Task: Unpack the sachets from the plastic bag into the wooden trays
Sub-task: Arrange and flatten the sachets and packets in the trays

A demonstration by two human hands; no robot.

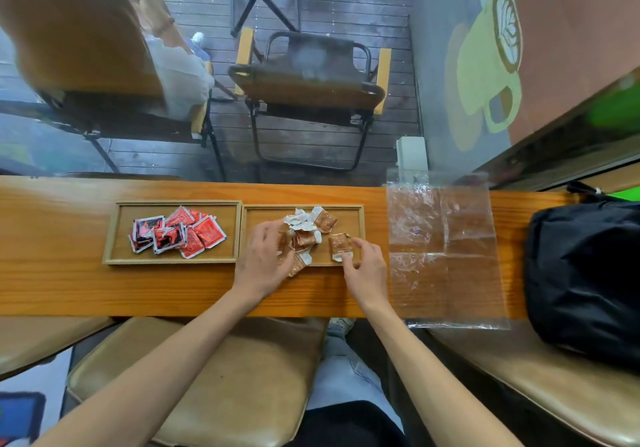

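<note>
Pinching a brown-and-white paper sachet (340,246) over the right-hand shallow wooden tray (360,231), right hand (367,270) sorts by colour; left hand (265,256), fingers loosely spread, corrals the brown pile (304,235).

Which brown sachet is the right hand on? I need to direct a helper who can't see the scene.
Find the right wooden tray on the wooden counter. Near its front right corner, the brown sachet lies alone under the right hand; the other brown sachets are heaped together further left.
</note>
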